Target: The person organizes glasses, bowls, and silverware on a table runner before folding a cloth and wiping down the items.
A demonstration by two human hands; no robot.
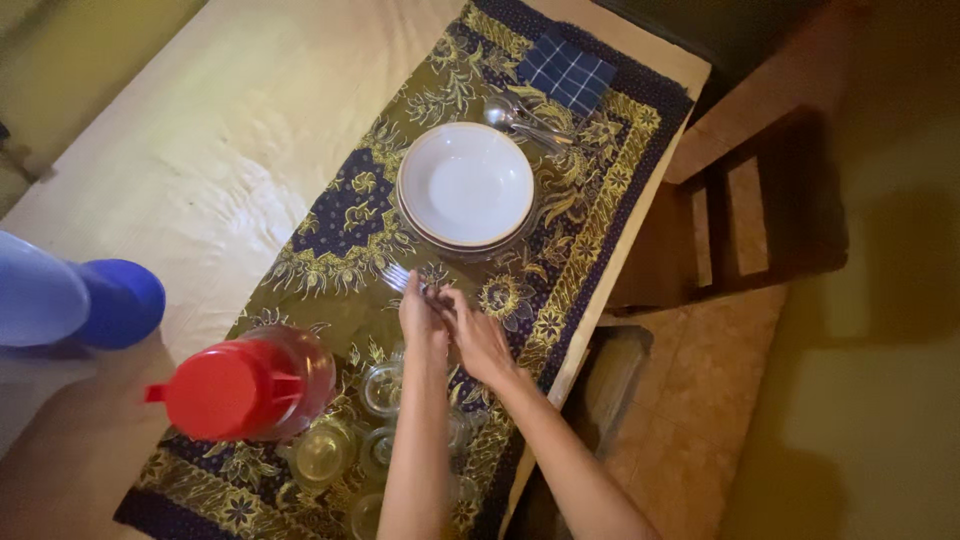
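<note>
Head view, looking down on a table (200, 130) covered with a pale cloth, over which lies a patterned runner (350, 230) in dark blue, olive and gold.

Left hand (422, 325) and right hand (478, 340): both reach forward side by side over the runner, just below the plates, and meet at a fork (402, 280). The fingers of each hand are curled together around the handle end of the fork; its tines point up and to the left, toward the plates, and lie on or just above the runner. Whether the fork rests on the cloth cannot be told.

Stack of white plates (466, 185): shallow, round, set in the middle of the runner, just beyond the fork tines and apart from them.

Spoons (515, 118): metal, lying just beyond the plates, next to a folded blue checked napkin (565, 72) at the runner's far end.

Jug (250, 385): clear body with a red lid and red handle, standing on the near part of the runner, left of the forearms.

Glasses (380, 390): several clear tumblers, upright, grouped beside the jug and partly hidden under the left forearm.

Blue container (110, 300): at the left edge, on the pale cloth, well apart from the hands.

Wooden chair (760, 200): beside the table's right side.
</note>
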